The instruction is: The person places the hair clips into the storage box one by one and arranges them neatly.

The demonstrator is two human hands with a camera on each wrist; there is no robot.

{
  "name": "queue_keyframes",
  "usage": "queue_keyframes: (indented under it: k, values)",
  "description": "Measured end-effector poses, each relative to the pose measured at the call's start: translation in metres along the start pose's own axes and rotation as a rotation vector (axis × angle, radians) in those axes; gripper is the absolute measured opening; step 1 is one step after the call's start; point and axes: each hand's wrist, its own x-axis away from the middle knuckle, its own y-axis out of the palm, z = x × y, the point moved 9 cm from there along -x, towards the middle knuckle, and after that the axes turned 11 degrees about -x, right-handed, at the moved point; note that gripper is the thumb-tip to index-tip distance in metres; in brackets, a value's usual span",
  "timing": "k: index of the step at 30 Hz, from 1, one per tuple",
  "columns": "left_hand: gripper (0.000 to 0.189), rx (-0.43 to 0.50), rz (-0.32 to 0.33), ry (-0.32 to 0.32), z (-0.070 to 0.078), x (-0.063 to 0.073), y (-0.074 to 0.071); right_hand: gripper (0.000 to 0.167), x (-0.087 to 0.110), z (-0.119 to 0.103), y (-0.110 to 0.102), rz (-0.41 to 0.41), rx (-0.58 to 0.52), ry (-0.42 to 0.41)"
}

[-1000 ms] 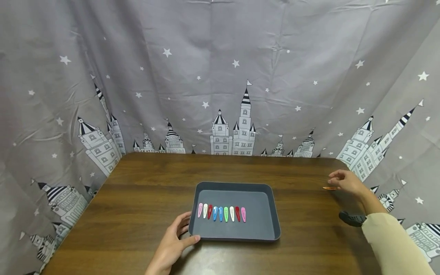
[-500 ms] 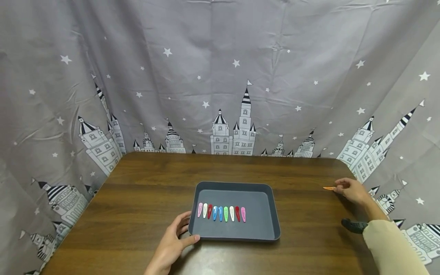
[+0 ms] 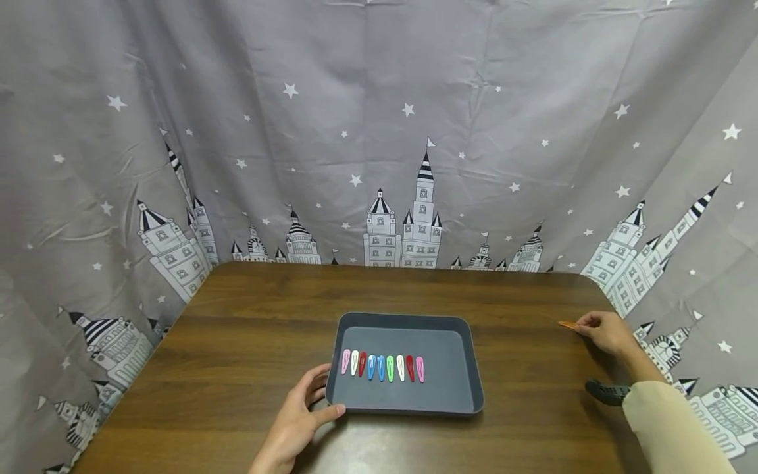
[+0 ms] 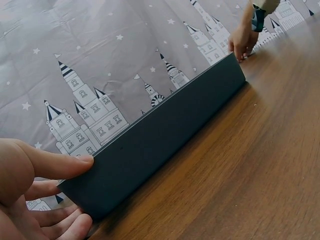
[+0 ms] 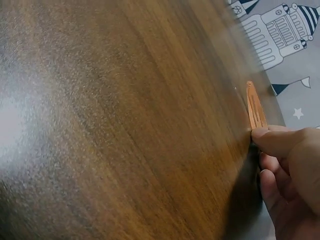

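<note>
Over by the table's right edge, my right hand (image 3: 608, 334) pinches one end of an orange snap hair clip (image 3: 566, 324) between thumb and fingers. In the right wrist view the clip's narrow end (image 5: 252, 97) points away from the fingertips, close over the wood. My left hand (image 3: 296, 411) grips the near left corner of a dark grey tray (image 3: 453, 392), its thumb on the front wall and its fingers at the left side. Several snap hair clips (image 3: 381, 368) in pink, white, red, blue and green lie side by side in a row inside the tray.
The tray stands on a brown wooden table (image 3: 237, 355). A grey curtain (image 3: 331, 131) printed with castles and stars hangs behind and around the table. A dark band with a protruding black piece (image 3: 606, 393) sits at the right wrist.
My right hand has come down to the orange hair clip and now pinches its end; the clip is slightly tilted. The left hand and the tray have stayed put.
</note>
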Motion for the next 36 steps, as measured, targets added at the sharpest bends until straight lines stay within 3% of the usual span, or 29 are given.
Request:
queue_keyframes:
  k: [9, 20, 26, 36]
  values:
    - [0.076, -0.002, -0.001, -0.012, -0.002, -0.001, 0.001, 0.008, 0.004, 0.000, 0.000, -0.001, -0.004, -0.060]
    - [0.076, 0.011, 0.009, -0.009, -0.002, 0.000, -0.003, 0.013, 0.004, -0.010, -0.002, 0.022, -0.066, -0.064]
    - [0.076, 0.012, 0.006, -0.009, -0.003, -0.002, -0.003, 0.019, 0.002, -0.022, 0.007, -0.014, -0.099, -0.035]
    - [0.077, 0.027, 0.006, -0.012, -0.003, -0.001, 0.001, 0.014, -0.008, -0.059, 0.038, -0.110, -0.240, -0.087]
